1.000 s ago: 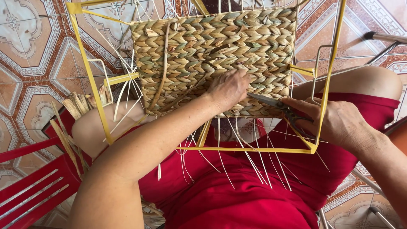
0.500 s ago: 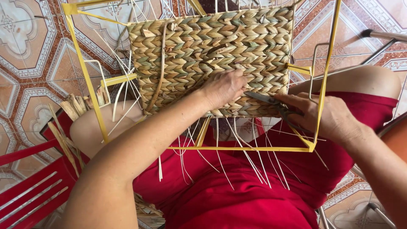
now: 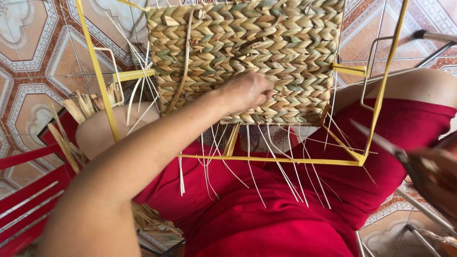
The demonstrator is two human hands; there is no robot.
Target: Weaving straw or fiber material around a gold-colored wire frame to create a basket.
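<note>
Left hand (image 3: 247, 90) closed, pinching lower edge of woven panel (image 3: 247, 52) on yellow frame (image 3: 97, 76). Right hand (image 3: 440, 166), blurred, grips scissors (image 3: 381, 140) well right of panel, blades pointing up-left toward it; left hand nearer.

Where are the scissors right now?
The scissors are at the right edge of the head view, in the right hand, over the red lap, just right of the yellow frame.

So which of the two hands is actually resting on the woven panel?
The left hand, pressed on the woven panel near its lower edge. The right hand is off to the side, holding scissors, blurred.
</note>
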